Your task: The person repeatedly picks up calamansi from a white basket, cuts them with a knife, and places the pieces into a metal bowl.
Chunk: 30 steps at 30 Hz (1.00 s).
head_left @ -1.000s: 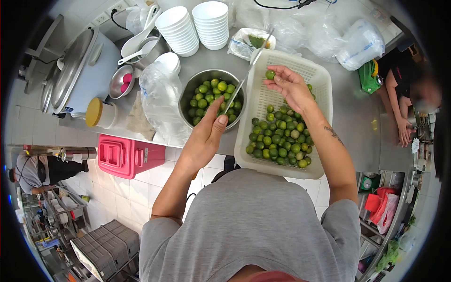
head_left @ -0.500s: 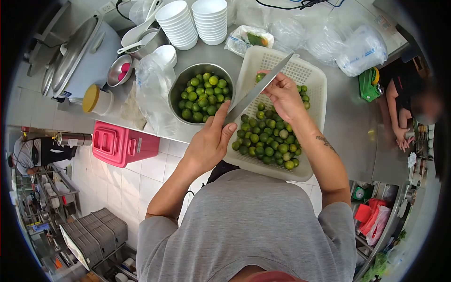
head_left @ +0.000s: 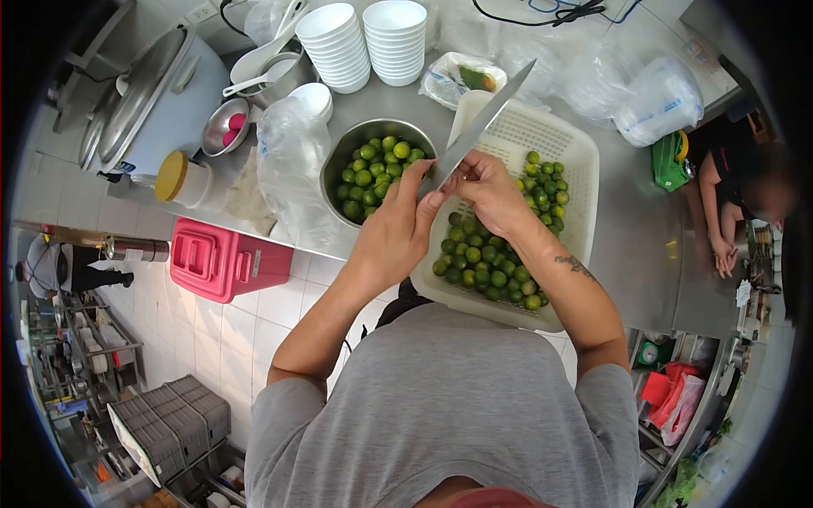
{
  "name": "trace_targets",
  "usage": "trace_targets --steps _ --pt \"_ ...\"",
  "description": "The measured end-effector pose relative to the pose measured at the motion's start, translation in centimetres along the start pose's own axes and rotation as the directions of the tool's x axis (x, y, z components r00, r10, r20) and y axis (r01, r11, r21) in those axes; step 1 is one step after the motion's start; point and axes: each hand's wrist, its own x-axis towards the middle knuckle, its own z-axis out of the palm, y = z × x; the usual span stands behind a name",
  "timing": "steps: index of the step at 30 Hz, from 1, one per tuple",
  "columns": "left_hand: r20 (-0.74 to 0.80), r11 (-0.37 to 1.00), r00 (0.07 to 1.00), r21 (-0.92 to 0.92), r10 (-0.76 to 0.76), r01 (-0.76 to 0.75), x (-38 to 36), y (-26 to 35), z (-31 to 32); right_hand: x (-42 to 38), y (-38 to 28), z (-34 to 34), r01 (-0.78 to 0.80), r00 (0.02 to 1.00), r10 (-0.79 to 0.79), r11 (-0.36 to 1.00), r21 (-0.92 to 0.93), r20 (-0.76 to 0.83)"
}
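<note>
My left hand (head_left: 396, 227) is closed on the lower end of a large knife (head_left: 483, 127), whose blade points up and to the right. My right hand (head_left: 489, 193) has its fingers pinched against the blade's lower part; what they hold is hidden. Below both hands lies a white perforated basket (head_left: 583, 173) with many small green limes (head_left: 487, 264) in it. Left of the knife, a steel bowl (head_left: 329, 182) holds more limes (head_left: 366, 176), and my left fingers are over its right side.
Stacked white bowls (head_left: 334, 51), a plastic bag (head_left: 292, 165) and a yellow-lidded tub (head_left: 174, 178) stand on the steel table (head_left: 627, 245). A pink bin (head_left: 229, 261) is on the floor. Other people (head_left: 737, 186) are at the far right and far left.
My right hand has moved left and down along the blade, close to my left hand. My left hand and the knife have shifted slightly, and the view has moved a little.
</note>
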Motion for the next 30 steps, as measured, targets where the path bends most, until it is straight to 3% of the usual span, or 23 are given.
trace_targets --steps 2,5,8,9,11,14,17,20,22,23,30 --pt "0.04 0.995 0.996 -0.056 -0.084 0.086 0.8 -0.3 -0.4 0.2 0.2 0.3 -0.01 1.0 0.011 0.998 -0.068 0.019" --pt "0.013 0.974 0.997 -0.214 0.075 -0.07 1.7 -1.0 -0.8 0.5 -1.5 0.9 -0.1 0.995 0.101 0.993 0.062 -0.014" --pt "0.044 0.989 0.998 -0.145 -0.034 0.04 2.1 -1.3 -2.0 1.4 -2.4 -2.0 -0.061 0.991 0.024 0.957 -0.284 -0.13" --pt "0.039 0.988 0.998 -0.145 -0.052 0.057 2.1 -1.7 -2.1 1.3 -2.5 -3.4 -0.077 0.992 0.014 0.844 -0.531 -0.121" --pt "0.022 0.985 0.996 -0.146 -0.09 0.092 2.1 -2.8 -2.2 0.7 -1.7 -6.4 -0.089 0.996 0.013 0.439 -0.894 -0.093" --pt "0.015 0.98 0.994 -0.167 -0.111 0.112 1.7 -3.1 -2.3 -1.0 1.8 -8.2 -0.023 0.996 0.091 0.163 -0.986 -0.009" --pt "0.053 0.98 0.994 -0.172 -0.092 0.1 1.0 -3.0 -2.7 -0.8 3.7 -8.9 -0.039 0.971 0.237 0.085 -0.996 -0.018" --pt "0.076 0.976 0.994 -0.194 -0.08 0.094 0.4 -3.1 -3.0 -0.7 1.6 -7.3 -0.234 0.959 0.245 0.38 -0.895 -0.146" --pt "0.075 0.97 0.994 -0.224 -0.075 0.09 -0.2 -3.0 -2.9 -1.3 -0.5 -5.2 -0.327 0.943 0.259 0.833 -0.446 -0.207" --pt "0.081 0.967 0.994 -0.241 -0.07 0.088 -0.4 -3.0 -2.8 -1.6 -1.3 -4.1 -0.316 0.932 0.28 0.939 -0.136 -0.23" --pt "0.192 0.985 0.981 -0.167 -0.007 0.039 -1.6 -3.0 -2.6 -2.5 -1.5 -2.0 0.005 0.981 0.006 0.998 0.055 -0.193"
